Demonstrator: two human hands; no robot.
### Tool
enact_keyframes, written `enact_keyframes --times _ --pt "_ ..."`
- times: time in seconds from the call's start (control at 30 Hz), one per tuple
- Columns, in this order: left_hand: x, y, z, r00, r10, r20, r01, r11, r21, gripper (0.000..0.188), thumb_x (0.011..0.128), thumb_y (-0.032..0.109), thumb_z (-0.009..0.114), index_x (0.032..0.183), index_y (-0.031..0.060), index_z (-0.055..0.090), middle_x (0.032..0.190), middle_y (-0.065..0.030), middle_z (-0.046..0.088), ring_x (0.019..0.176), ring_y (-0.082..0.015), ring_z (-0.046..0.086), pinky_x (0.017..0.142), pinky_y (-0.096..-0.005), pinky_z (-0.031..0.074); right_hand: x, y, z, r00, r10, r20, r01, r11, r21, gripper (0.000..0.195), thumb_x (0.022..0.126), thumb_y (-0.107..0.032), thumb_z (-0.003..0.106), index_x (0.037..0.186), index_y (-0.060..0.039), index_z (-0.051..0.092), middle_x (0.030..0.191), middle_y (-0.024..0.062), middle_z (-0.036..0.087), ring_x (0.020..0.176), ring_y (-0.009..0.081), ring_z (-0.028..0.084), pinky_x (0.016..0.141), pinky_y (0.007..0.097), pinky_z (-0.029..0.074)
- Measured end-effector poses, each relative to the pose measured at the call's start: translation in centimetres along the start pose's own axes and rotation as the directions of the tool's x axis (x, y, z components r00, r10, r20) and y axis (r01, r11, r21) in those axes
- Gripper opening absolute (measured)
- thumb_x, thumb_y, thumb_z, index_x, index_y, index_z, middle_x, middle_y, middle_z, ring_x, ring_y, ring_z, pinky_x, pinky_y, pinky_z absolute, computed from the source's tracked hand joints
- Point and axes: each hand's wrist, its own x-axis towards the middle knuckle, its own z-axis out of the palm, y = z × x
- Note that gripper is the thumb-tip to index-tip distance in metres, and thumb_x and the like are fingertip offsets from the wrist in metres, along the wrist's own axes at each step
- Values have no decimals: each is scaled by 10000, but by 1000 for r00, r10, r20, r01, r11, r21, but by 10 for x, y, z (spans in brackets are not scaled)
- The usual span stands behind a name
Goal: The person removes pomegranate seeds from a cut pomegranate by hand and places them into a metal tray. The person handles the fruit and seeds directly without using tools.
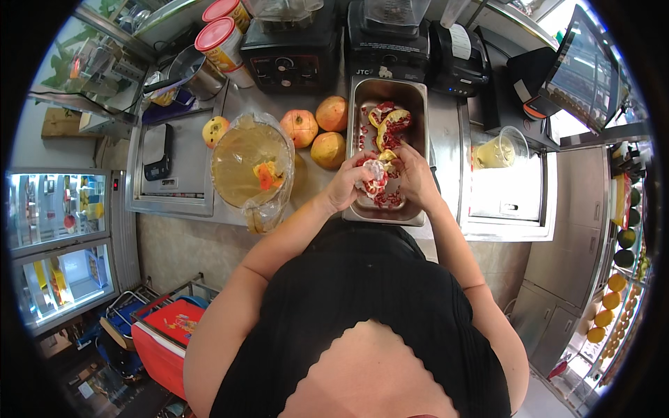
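My left hand (pixel 346 183) grips a torn piece of pomegranate (pixel 375 180) with red seeds and pale membrane showing. From the other side, my right hand (pixel 417 175) pinches a yellowish bit of pomegranate peel (pixel 388 157) against that piece. Both hands are over a long stainless steel pan (pixel 413 210). Loose red pomegranate seeds (pixel 385 199) lie on its bottom under my hands and along its left side. Farther up in the pan rest opened pomegranate chunks (pixel 393 128) with yellow rind and exposed seeds.
Several whole pomegranates (pixel 299 128) sit left of the pan. Beside them stands a plastic-lined container (pixel 245 167) with peel scraps inside. Two blender bases (pixel 292 60) and a receipt printer (pixel 457 62) line the back. A kitchen scale (pixel 157 151) lies left, a clear cup (pixel 502 149) right.
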Motion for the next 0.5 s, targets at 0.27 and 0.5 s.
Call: enact_keyframes --times 0.27,0.5 --pt "-7 -20 13 991 -110 -73 120 982 148 359 737 52 547 1091 26 493 879 -68 577 729 -134 590 631 -247 493 55 -46 -18 979 -165 -117 170 985 35 158 815 13 547 972 10 573 898 130 607 805 291 611 698 336 485" --pt "-3 -17 16 994 68 -82 -78 990 -114 348 865 187 562 1161 35 459 971 -61 570 791 -150 592 639 -257 503 85 -159 15 871 -491 -3 476 843 253 162 811 -12 596 970 -40 611 911 89 636 769 223 630 677 298 502"
